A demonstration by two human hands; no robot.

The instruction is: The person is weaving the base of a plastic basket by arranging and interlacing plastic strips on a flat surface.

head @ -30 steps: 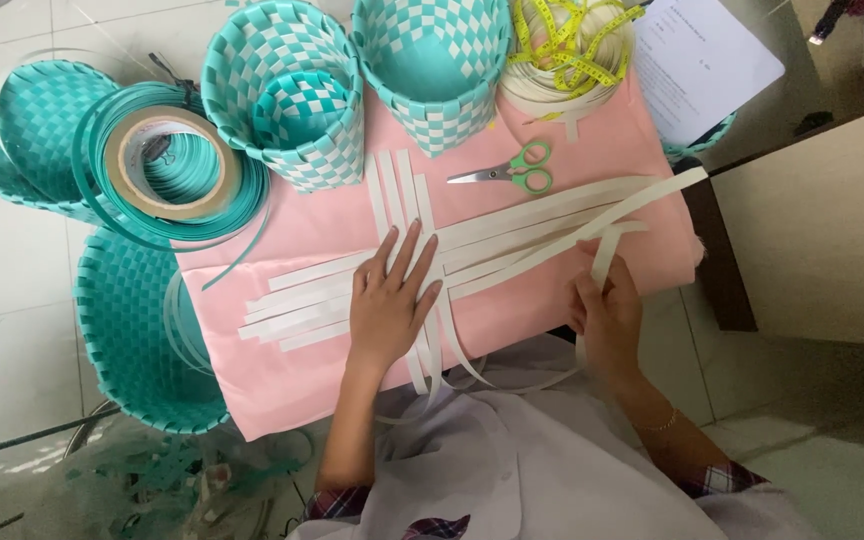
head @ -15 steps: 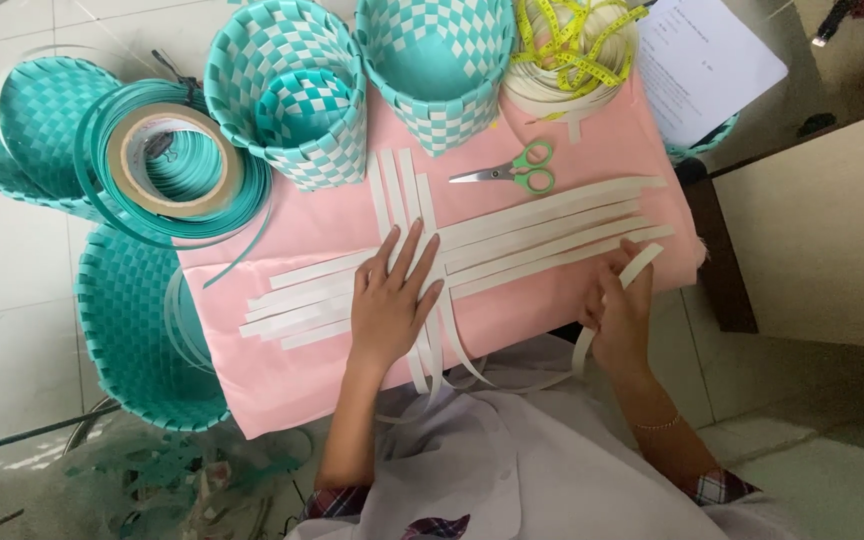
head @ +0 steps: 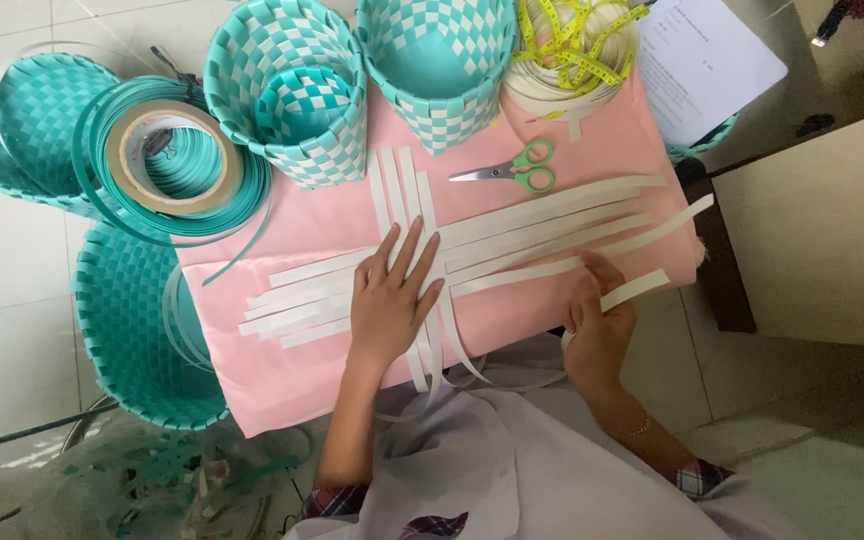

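Left hand, fingers spread, flattens crossed white strips on pink cloth; right hand pinches one flat strip end near the cloth's right edge.

Flat white weaving strips, crossed lengthwise and widthwise, spread on pink cloth, one strip end lifted

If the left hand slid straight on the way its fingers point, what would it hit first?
Likely the scissors. The left hand lies flat on the white strips, fingers pointing up and slightly right; beyond them stands the woven basket.
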